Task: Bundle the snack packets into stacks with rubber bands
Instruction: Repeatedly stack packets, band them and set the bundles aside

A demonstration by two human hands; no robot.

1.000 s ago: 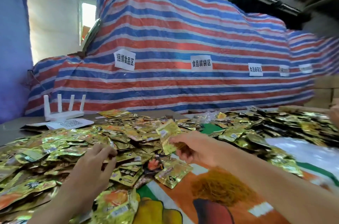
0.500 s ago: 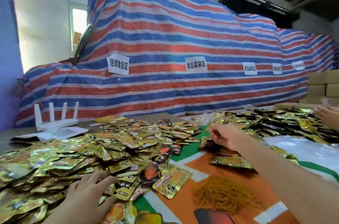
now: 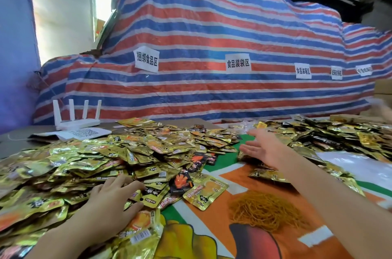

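- Left hand (image 3: pixel 112 203): rests on the near edge of the big heap of snack packets (image 3: pixel 106 161), fingers loosely bent over the foil and gripping nothing.
- Right hand (image 3: pixel 265 148): empty, fingers spread and palm turned inward. It hovers above the green strip between the big heap and the far heap (image 3: pixel 339 137).
- Small pile (image 3: pixel 269 175): a few packets lie under the right forearm, apparently the beginnings of a stack.
- Rubber bands (image 3: pixel 265 210): an orange tangle on the table (image 3: pixel 203 227), close to the person and just below the right forearm. No band is on either hand.
- Step in hand, as judged: gathering packets for a stack, with banding yet to come.
- Technique: take packets lying flat rather than crumpled ones and turn them all the same way. Square their edges against the table before lifting.
- Technique: hold the squared stack firmly in one hand while the other draws a single band free of the tangle.
- Risk: the foil looks slippery, so a loosely held stack may fan out.
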